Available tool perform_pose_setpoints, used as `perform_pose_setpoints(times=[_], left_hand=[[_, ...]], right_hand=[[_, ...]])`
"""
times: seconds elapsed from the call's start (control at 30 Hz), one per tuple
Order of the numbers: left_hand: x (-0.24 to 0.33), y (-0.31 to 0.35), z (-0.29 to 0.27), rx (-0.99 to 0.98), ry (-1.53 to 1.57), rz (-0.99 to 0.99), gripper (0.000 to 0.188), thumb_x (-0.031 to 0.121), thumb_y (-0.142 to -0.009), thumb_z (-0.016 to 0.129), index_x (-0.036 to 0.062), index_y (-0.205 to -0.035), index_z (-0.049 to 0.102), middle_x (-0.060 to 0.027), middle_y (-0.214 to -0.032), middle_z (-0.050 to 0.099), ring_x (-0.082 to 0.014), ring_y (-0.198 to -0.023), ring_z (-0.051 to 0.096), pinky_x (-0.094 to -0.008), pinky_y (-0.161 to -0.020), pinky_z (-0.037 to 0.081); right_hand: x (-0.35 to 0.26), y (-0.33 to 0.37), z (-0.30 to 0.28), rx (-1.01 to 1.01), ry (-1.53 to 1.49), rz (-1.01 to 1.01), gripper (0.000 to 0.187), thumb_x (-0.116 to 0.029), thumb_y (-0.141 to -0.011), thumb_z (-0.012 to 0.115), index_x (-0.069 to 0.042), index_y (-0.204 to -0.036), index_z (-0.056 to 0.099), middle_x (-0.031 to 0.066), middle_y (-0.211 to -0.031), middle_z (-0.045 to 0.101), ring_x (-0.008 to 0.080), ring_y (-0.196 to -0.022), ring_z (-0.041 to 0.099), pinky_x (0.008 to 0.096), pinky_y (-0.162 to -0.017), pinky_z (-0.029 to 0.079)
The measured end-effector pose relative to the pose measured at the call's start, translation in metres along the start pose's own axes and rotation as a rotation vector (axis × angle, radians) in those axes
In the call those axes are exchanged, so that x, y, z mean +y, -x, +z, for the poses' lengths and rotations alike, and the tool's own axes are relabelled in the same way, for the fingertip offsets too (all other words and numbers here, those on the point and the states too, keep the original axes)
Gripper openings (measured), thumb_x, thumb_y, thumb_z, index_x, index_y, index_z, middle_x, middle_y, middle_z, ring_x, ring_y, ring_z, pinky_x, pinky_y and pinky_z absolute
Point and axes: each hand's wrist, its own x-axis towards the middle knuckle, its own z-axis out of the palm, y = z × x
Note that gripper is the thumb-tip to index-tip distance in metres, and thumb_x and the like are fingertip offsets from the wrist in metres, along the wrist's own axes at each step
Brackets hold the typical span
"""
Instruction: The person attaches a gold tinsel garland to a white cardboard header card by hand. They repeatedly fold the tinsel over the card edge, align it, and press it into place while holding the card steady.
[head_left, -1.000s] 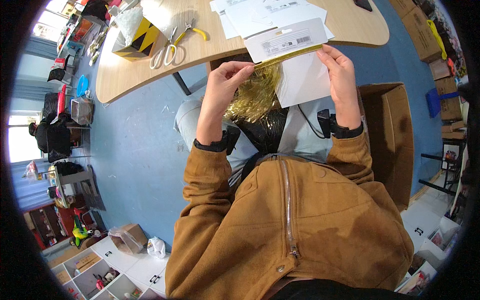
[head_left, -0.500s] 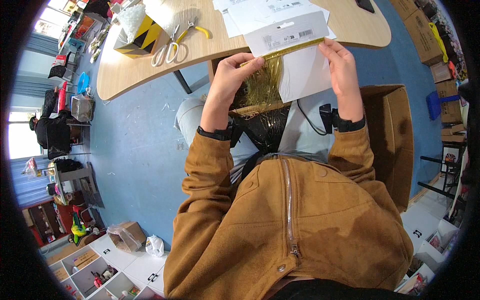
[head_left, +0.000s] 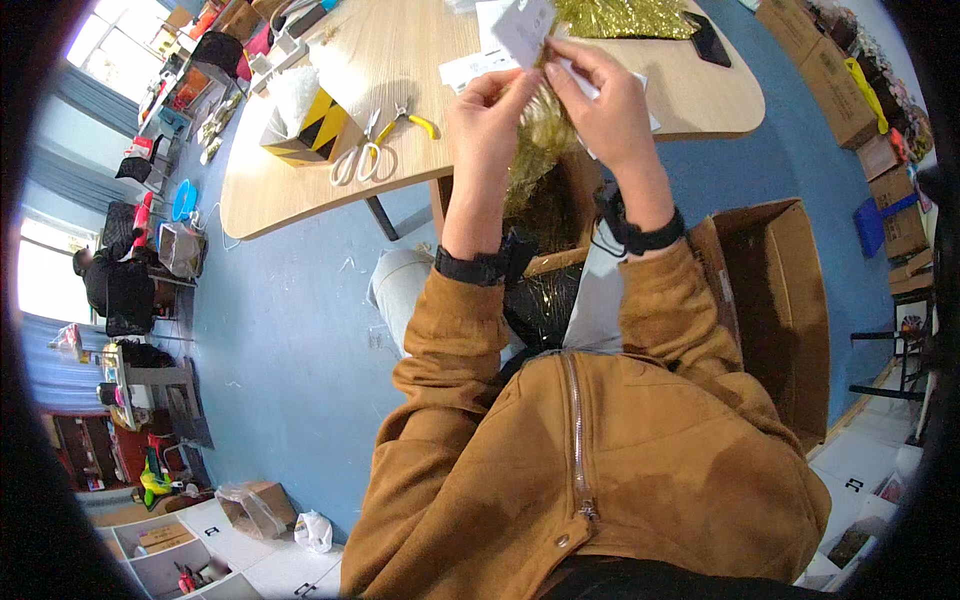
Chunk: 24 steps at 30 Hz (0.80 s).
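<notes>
Your left hand: near 12 o'clock from the middle of the view, thumb and forefinger closed together on gold tinsel; the other fingers curl in behind, and their exact hold is hidden.
Your right hand: at 1 o'clock, thumb and forefinger pinched on the top of the same tinsel, with the remaining fingers bent loosely.
Gap between your hands: small; the fingertips of both meet or nearly meet, and you cannot tell whether they touch.
Gold tinsel: between 12 and 1 o'clock, gripped at its upper end and hanging below your fingertips between your wrists.
White card: a small white card at 12 o'clock, tilted, just beyond your fingertips; you cannot tell which hand bears it.
Your wrists: a black band rings the left one, and a second black band the right.
Table beyond you: the wooden table arcs from 10 to 2 o'clock, with a second gold bunch at 1 and a black phone beside it.
Tools to your left: yellow-handled pliers at 11 o'clock, touching or just beside white-handled scissors; the striped box stands next to them, between 10 and 11.
Your lap: dark material near the centre of the view, strewn with gold strands.
Your right side: an open cardboard box at 3 o'clock, on the blue floor.
</notes>
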Motion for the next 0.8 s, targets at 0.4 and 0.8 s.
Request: perform_pose_setpoints(times=[0.4, 0.8], left_hand=[[0.016, 0.001, 0.005, -0.273, -0.276, 0.101, 0.02, 0.018, -0.097, 0.074, 0.0064, -0.113, 0.079, -0.0024, -0.096, 0.062, -0.0099, -0.08, 0.055, -0.0244, -0.072, 0.046], [0.014, 0.033, -0.049, -0.161, -0.316, -0.029, 0.021, 0.021, -0.091, 0.082, 0.0031, -0.102, 0.079, 0.0022, -0.09, 0.06, -0.0068, -0.08, 0.049, -0.0221, -0.069, 0.04]], right_hand=[[-0.021, 0.019, -0.016, 0.232, -0.161, 0.206, 0.03, -0.024, -0.099, 0.073, 0.005, -0.107, 0.077, 0.0081, -0.082, 0.075, 0.0077, -0.073, 0.062, 0.0258, -0.064, 0.05], [-0.004, 0.04, -0.068, 0.339, -0.381, 0.36, 0.032, -0.023, -0.1, 0.073, 0.006, -0.112, 0.076, -0.0008, -0.091, 0.071, 0.0039, -0.081, 0.057, 0.0196, -0.07, 0.045]])
